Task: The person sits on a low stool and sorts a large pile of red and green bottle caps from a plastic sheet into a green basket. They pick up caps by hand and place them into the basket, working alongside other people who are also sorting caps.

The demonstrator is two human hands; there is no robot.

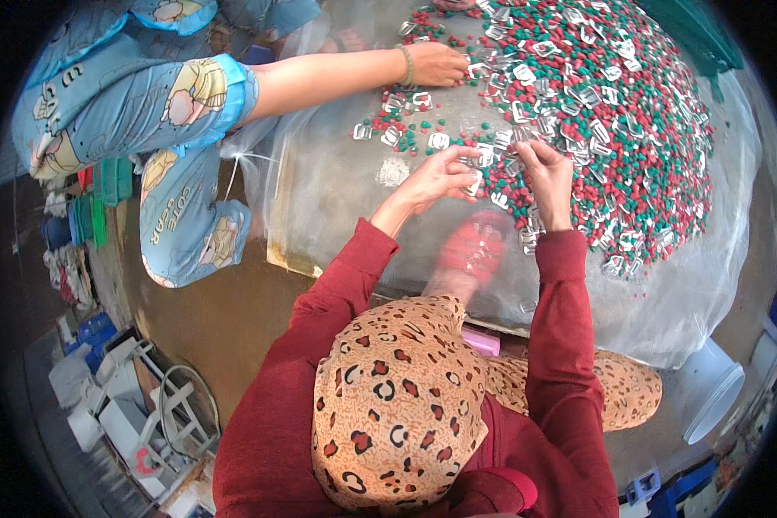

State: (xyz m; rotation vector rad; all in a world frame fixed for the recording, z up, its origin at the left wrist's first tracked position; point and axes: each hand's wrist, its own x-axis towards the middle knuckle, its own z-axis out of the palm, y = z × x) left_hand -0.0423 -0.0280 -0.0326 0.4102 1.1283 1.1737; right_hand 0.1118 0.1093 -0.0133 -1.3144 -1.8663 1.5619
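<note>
A wide heap of small red and green pieces (639,129) lies in front of me, mixed with pale, buckle-shaped pieces (438,141). At the heap's near left edge, my left hand (440,183) is closed, with a white buckle-shaped piece (474,182) at its fingertips. To the right of it, my right hand (548,177) pinches its thumb and fingers together over the heap. What sits in that pinch is too small to tell; a shiny, pale piece shows beside the fingertips. The two hands are apart.
A co-worker's hand (436,65) reaches in from the left onto the heap. The heap rests on a clear plastic sheet (337,198). My foot in a red sock (475,246) is on the sheet. A pale bucket (715,390) stands at right; a white frame (160,414) lies at lower left.
</note>
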